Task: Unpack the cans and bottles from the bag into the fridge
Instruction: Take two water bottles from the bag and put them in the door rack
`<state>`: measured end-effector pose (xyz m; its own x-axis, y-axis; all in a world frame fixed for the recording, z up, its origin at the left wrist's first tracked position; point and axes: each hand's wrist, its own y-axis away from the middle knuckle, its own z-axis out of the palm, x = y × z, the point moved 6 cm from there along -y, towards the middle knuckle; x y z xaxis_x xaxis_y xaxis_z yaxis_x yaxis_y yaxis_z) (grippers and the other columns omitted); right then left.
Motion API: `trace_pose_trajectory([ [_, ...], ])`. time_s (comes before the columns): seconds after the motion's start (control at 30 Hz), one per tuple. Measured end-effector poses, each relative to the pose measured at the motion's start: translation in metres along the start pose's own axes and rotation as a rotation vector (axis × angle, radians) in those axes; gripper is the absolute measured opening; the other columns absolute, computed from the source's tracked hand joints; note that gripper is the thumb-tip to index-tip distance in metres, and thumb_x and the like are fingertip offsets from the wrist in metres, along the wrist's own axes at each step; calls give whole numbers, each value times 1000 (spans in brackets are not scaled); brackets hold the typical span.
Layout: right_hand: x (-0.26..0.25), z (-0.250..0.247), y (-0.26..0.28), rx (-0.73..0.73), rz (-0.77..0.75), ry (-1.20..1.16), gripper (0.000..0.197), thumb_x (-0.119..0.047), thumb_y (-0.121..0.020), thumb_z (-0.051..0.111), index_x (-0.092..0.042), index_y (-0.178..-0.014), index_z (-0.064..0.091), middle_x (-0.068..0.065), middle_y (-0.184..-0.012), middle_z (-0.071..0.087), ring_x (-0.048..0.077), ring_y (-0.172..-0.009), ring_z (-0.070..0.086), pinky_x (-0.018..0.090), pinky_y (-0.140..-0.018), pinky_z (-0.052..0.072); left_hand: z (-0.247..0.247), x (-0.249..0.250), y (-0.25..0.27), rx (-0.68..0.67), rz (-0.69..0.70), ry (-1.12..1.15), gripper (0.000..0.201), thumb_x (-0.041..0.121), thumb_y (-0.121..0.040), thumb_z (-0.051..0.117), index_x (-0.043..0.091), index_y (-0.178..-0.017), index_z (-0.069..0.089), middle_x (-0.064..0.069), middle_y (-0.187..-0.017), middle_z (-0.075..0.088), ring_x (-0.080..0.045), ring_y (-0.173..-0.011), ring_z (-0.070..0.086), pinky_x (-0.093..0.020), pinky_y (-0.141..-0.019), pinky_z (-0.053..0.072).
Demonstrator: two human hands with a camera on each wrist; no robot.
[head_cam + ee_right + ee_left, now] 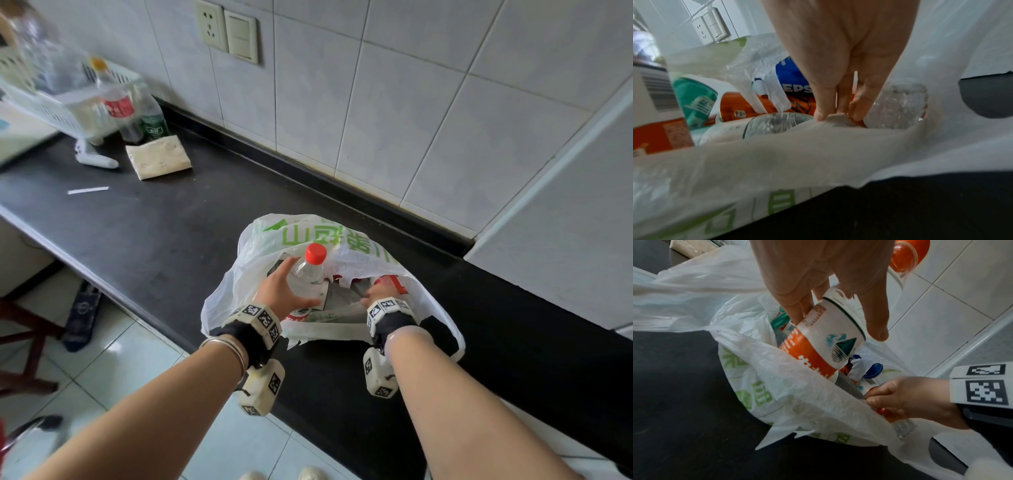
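A white plastic bag [359,246] with green print lies open on the black counter [154,233]. My left hand [284,291] grips a clear water bottle [310,270] with a red cap and holds it upright above the bag's mouth. In the left wrist view the fingers and thumb wrap its red and white label [830,344]. My right hand [376,294] reaches into the bag's right side and pinches its near rim [777,162]; something small and red shows under the fingertips [881,410]. Inside lie a blue Pepsi container [793,78], an orange can [735,107], a green can [694,99] and clear bottles [898,104].
At the counter's far left stand two bottles [118,106] by a white basket [51,102], with a tissue pack [157,157] in front. A tall white surface [565,222] rises at the right. A tiled wall with a socket [209,27] runs behind. A shoe [82,308] lies on the floor.
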<state>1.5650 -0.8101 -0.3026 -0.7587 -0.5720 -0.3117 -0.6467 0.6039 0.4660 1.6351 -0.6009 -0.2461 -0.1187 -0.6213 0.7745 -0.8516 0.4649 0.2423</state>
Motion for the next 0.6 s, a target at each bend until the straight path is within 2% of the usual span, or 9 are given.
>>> trace_pose_trajectory([
  [0.07, 1, 1, -5, -2, -1, 86, 37, -19, -96, 53, -2, -129, 53, 13, -129, 55, 25, -119, 53, 10, -70, 42, 0, 0, 0, -1, 0, -2, 93, 32, -64, 84, 24, -141, 32, 0, -137, 49, -21, -123, 48, -32, -100, 40],
  [0.17, 5, -4, -6, -25, 45, 37, 28, -28, -86, 67, -9, -107, 66, 5, -109, 63, 20, -95, 60, 23, -76, 44, -1, 1, 1, 3, 6, -5, 92, 31, -64, 84, 23, -140, 33, 0, -136, 50, -21, -122, 49, -32, -100, 39],
  [0.27, 6, -8, -6, -15, 29, 0, 5, -15, -82, 66, -12, -81, 70, 5, -97, 62, 23, -90, 61, 30, -84, 50, -1, 2, 0, 11, 13, 0, 91, 30, -64, 83, 22, -140, 33, -1, -137, 49, -21, -123, 48, -29, -99, 38],
  [0.33, 9, -11, -8, 29, 67, -46, 16, -8, -76, 65, -11, -61, 63, 6, -79, 60, 23, -72, 59, 29, -71, 50, 1, 3, -1, 9, 10, -4, 92, 30, -65, 83, 22, -141, 33, 0, -137, 49, -21, -123, 48, -26, -95, 37],
  [0.37, 8, -13, -9, 29, 72, -60, 14, -6, -72, 65, -10, -59, 62, 5, -71, 59, 21, -65, 57, 27, -65, 49, 2, 3, -1, 7, 6, -6, 92, 30, -65, 83, 23, -141, 32, 0, -137, 49, -21, -123, 48, -25, -93, 36],
  [0.43, 9, -12, -8, -6, 66, -69, 7, -4, -69, 67, -10, -66, 65, 4, -69, 59, 20, -63, 58, 23, -61, 49, 3, 5, -1, 2, 11, -9, 92, 30, -65, 83, 23, -141, 32, 0, -137, 49, -21, -123, 48, -23, -92, 35],
  [0.47, 11, -9, -5, -45, 63, -56, 5, -5, -73, 65, -10, -72, 66, 5, -74, 60, 21, -73, 60, 22, -62, 47, 3, 6, -1, 2, 18, -10, 92, 30, -65, 83, 22, -141, 32, 0, -138, 48, -21, -124, 47, -23, -92, 34],
  [0.53, 21, -1, 0, -79, 61, 5, 15, -9, -87, 56, -8, -97, 68, 8, -100, 65, 24, -101, 60, 21, -71, 43, 4, 7, 0, 0, 24, -11, 92, 28, -66, 83, 21, -142, 31, 0, -139, 47, -21, -126, 46, -23, -94, 34],
  [0.6, 30, 5, 3, -23, 65, 19, 29, -13, -94, 48, -9, -119, 64, 8, -122, 62, 23, -116, 56, 24, -84, 43, 4, 6, 1, 0, 26, -12, 91, 28, -66, 83, 21, -142, 32, 0, -138, 48, -20, -125, 46, -22, -93, 33],
])
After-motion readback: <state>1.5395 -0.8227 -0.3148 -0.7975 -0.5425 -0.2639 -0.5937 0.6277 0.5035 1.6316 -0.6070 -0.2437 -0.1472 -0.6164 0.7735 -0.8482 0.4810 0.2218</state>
